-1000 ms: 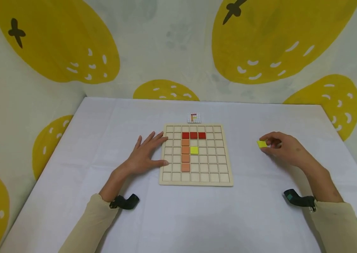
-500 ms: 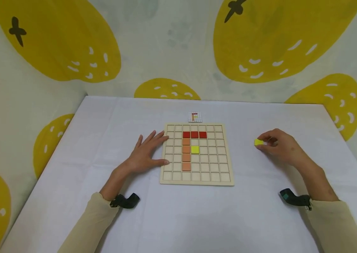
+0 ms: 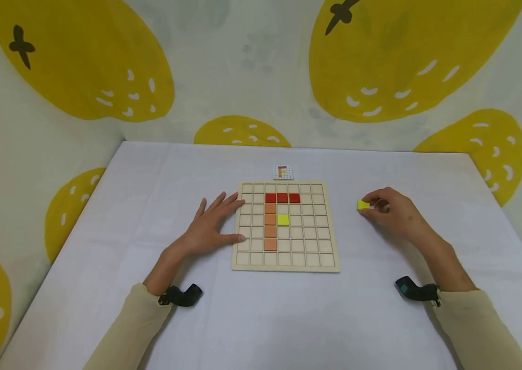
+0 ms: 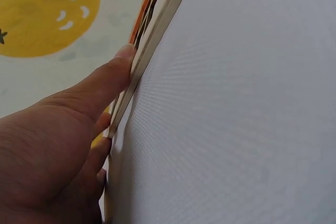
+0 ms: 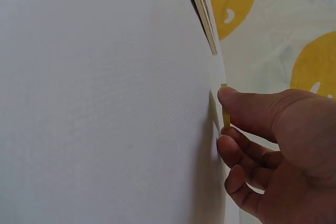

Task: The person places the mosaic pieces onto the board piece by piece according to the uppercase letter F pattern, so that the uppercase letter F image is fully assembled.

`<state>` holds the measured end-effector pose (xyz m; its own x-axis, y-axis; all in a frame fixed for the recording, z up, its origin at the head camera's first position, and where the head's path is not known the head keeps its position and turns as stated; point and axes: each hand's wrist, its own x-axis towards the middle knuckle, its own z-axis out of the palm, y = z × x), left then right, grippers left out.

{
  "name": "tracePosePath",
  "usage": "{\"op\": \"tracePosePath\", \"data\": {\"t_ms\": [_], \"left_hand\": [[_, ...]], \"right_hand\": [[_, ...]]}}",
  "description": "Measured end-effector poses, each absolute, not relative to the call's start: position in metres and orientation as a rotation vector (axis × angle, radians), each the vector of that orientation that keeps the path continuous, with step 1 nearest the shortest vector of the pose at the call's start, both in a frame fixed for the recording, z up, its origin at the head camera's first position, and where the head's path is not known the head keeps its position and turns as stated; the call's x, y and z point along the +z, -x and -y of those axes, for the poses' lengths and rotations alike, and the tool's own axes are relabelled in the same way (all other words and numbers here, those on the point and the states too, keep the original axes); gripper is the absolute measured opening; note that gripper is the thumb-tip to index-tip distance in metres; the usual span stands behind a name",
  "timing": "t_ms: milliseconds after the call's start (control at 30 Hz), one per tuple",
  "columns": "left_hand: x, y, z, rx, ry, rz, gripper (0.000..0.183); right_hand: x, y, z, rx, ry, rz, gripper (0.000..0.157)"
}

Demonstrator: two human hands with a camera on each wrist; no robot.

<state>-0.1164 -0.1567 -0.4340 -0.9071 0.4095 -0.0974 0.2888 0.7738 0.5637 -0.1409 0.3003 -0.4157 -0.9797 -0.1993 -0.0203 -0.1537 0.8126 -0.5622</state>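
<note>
My right hand pinches a yellow square tile between thumb and fingertips, above the table to the right of a wooden grid board. In the right wrist view the tile shows edge-on, apart from the tabletop. My left hand rests with spread fingers on the board's left edge; in the left wrist view its thumb touches the rim. Set in the board are a row of red tiles, a column of orange tiles and a yellow tile beside that column.
A small pattern card lies just behind the board, printed with a coloured grid. White cloth covers the table. A wall with large yellow fruit prints stands at the table's back edge. Black wrist cameras sit on both forearms.
My right hand has moved left, toward the board, carrying the yellow tile. My left hand stays on the board's edge, and the tiles on the board look the same.
</note>
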Motion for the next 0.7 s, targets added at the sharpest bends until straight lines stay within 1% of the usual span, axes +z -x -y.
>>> {"op": "tracePosePath", "data": {"t_ms": [700], "left_hand": [[-0.433, 0.116, 0.156, 0.815, -0.547, -2.756, 0.089]], "right_hand": [[-0.416, 0.142, -0.261, -1.024, 0.478, -2.955, 0.025]]}}
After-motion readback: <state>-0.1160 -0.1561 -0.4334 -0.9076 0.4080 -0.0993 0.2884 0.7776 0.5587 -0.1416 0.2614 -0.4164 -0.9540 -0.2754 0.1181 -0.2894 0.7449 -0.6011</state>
